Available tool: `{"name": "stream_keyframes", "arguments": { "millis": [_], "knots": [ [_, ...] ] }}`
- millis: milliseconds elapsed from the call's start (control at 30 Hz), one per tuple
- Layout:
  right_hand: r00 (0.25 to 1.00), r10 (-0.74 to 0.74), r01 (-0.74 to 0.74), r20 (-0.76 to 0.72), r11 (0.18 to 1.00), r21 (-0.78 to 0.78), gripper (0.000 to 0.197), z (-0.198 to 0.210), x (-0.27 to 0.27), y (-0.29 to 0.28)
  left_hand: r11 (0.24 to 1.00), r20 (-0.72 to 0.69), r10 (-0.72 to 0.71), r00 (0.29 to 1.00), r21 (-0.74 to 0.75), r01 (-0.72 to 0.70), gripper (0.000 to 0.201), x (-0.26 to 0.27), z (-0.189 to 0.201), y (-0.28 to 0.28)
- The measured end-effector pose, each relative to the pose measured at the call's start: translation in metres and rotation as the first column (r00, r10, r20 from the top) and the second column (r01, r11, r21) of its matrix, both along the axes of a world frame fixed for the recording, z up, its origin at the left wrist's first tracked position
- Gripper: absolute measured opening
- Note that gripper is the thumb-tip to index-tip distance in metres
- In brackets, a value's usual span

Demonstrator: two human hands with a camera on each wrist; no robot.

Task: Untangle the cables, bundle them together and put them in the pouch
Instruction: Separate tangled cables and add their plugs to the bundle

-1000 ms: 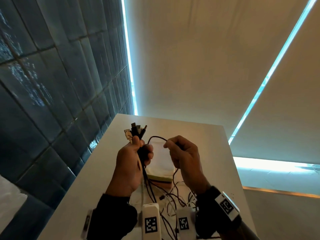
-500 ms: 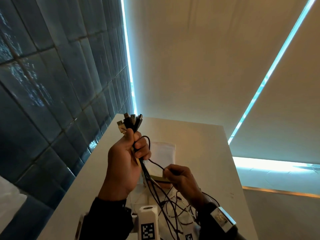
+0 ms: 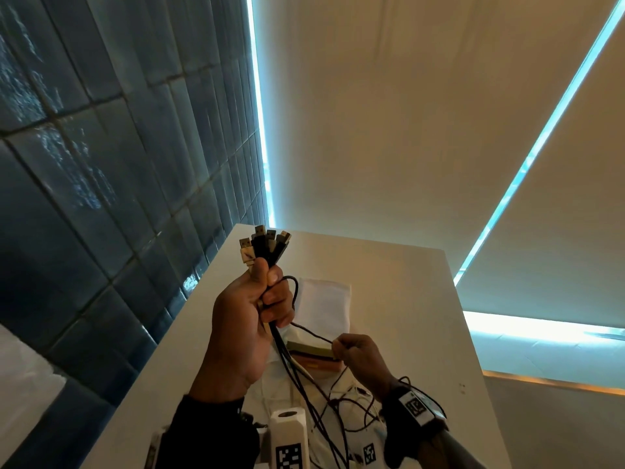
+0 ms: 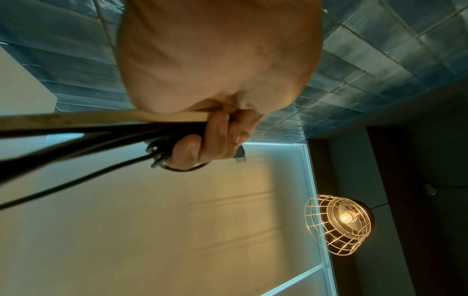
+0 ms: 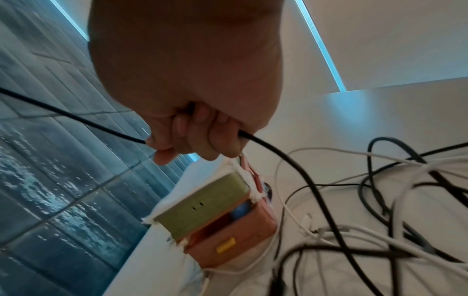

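My left hand (image 3: 252,319) is raised above the table and grips a bunch of cables, their USB plugs (image 3: 263,245) fanning out above the fist. The same fist (image 4: 212,140) shows in the left wrist view with dark cables (image 4: 76,136) running out of it. Lower and to the right, my right hand (image 3: 358,353) holds one thin black cable (image 3: 309,331) that runs taut from the left fist; in the right wrist view my fingers (image 5: 200,138) curl round this black cable (image 5: 278,156). The white fabric pouch (image 3: 324,306) lies flat behind both hands. Loose black and white cables (image 5: 380,220) sprawl on the table.
A green and orange box (image 5: 215,212) sits on the white table (image 3: 406,299) just under my right hand. A dark tiled wall (image 3: 101,164) borders the table's left edge. White tagged devices (image 3: 289,438) stand near my wrists.
My left hand rose with the plug bunch. My right hand dropped from beside it down toward the table, sliding along the black cable and drawing it out.
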State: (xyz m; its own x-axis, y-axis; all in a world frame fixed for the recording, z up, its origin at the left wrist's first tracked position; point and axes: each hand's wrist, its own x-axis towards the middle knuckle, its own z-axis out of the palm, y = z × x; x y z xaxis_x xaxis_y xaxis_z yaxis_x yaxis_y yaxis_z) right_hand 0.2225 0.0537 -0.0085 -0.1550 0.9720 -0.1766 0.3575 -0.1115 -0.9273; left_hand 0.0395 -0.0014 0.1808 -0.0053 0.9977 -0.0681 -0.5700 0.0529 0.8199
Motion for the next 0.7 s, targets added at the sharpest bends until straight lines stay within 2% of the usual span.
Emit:
{"name": "stream_keyframes", "arguments": {
  "millis": [167,267,333,400,467,533,700],
  "knots": [
    [0.977,-0.057,0.074,0.204,0.994,-0.075,0.033,-0.029,0.017,0.000,1.000,-0.013,-0.002,1.000,-0.011,0.002,0.036,-0.004,-0.004,0.000],
    [0.960,-0.163,0.183,0.229,0.981,-0.068,0.029,-0.021,0.020,0.001,1.000,-0.045,-0.015,0.999,-0.017,0.014,0.034,-0.002,-0.005,0.000],
    [0.947,-0.292,0.298,0.135,0.954,-0.021,0.024,0.002,0.018,0.004,0.999,-0.046,-0.022,0.999,-0.030,0.020,0.033,-0.003,-0.005,0.004],
    [0.928,-0.364,0.364,-0.084,0.931,-0.008,0.022,0.034,0.012,0.005,0.998,-0.056,-0.011,0.998,-0.057,0.008,0.035,-0.003,-0.007,0.009],
    [0.902,-0.320,0.346,-0.292,0.937,0.043,0.018,0.072,0.005,0.000,0.995,-0.069,-0.002,0.998,-0.104,-0.005,0.037,0.001,-0.011,0.013],
    [0.897,-0.185,0.266,-0.403,0.951,0.157,0.015,0.106,-0.003,-0.010,0.987,-0.086,0.004,0.996,-0.162,-0.018,0.036,0.008,-0.017,0.015],
    [0.876,0.143,0.075,-0.461,0.903,0.423,0.014,0.148,-0.016,-0.038,0.973,-0.134,0.048,0.990,-0.217,-0.077,0.033,0.019,-0.022,0.017]
  ]
}}
